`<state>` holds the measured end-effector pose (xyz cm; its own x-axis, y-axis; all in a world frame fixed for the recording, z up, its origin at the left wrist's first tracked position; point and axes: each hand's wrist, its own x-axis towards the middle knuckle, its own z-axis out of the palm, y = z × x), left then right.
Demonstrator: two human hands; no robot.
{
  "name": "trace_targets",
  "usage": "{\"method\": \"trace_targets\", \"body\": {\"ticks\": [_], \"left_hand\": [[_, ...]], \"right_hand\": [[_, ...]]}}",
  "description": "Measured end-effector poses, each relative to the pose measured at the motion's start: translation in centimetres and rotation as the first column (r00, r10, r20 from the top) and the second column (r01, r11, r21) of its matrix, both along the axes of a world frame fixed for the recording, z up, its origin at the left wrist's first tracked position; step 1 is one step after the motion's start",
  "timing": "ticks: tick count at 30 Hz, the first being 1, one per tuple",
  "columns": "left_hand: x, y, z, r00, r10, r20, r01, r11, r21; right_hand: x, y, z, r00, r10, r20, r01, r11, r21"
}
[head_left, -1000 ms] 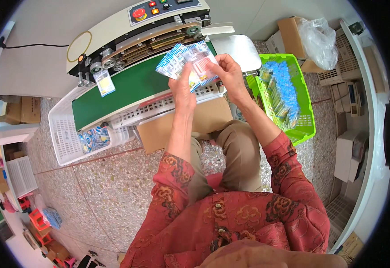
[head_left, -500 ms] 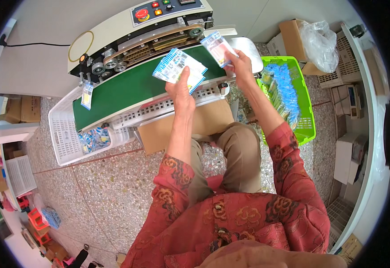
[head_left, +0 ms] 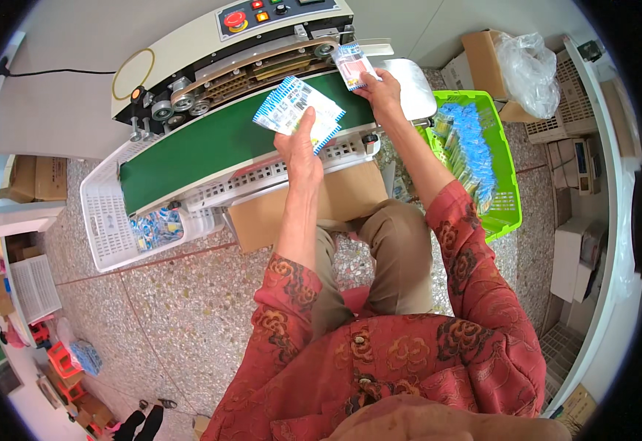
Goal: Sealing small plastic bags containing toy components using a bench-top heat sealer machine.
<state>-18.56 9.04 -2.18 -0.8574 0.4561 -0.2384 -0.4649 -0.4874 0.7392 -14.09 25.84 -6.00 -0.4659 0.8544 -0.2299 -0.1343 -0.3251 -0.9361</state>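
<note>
My left hand (head_left: 297, 144) holds a fanned stack of blue-and-white packets (head_left: 297, 110) above the green conveyor belt (head_left: 218, 147) of a band sealing machine (head_left: 247, 44). My right hand (head_left: 381, 90) grips a single packet with a red and white front (head_left: 353, 65) and presses its top edge into the sealer's feed slot at the belt's right end.
A white basket (head_left: 108, 213) with several sealed packets stands at the belt's left end. A green basket (head_left: 482, 162) full of blue packets sits at my right. A cardboard box (head_left: 313, 206) lies under the machine. More boxes and a plastic bag sit at the back right.
My right hand took one packet from the stack and carried it up and right to the sealer's feed slot. My left hand stayed over the belt with the stack.
</note>
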Motion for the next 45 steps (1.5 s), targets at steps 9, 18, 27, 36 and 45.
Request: {"method": "trace_targets", "body": {"ticks": [9, 18, 27, 36, 45], "left_hand": [[0.0, -0.1, 0.1, 1.0, -0.009, -0.012, 0.009, 1.0, 0.014], [-0.1, 0.2, -0.5, 0.999, -0.028, -0.03, 0.028, 1.0, -0.012], [0.1, 0.1, -0.3, 0.983, -0.169, -0.073, 0.169, 0.986, -0.012], [0.7, 0.5, -0.3, 0.984, -0.137, -0.11, 0.134, 0.99, -0.031], [0.7, 0.5, 0.1, 0.984, -0.151, -0.093, 0.154, 0.988, 0.025]], "right_hand": [[-1.8, -1.8, -0.4, 0.999, 0.037, -0.015, -0.037, 0.999, 0.014], [-2.3, -3.0, -0.8, 0.988, 0.08, 0.13, -0.12, 0.934, 0.338], [3.2, -5.7, 5.1, 0.905, 0.422, 0.057, -0.407, 0.815, 0.413], [4.3, -7.7, 6.1, 0.941, 0.031, 0.337, -0.31, 0.476, 0.823], [4.0, -7.5, 5.4, 0.959, 0.184, 0.214, -0.28, 0.715, 0.64]]}}
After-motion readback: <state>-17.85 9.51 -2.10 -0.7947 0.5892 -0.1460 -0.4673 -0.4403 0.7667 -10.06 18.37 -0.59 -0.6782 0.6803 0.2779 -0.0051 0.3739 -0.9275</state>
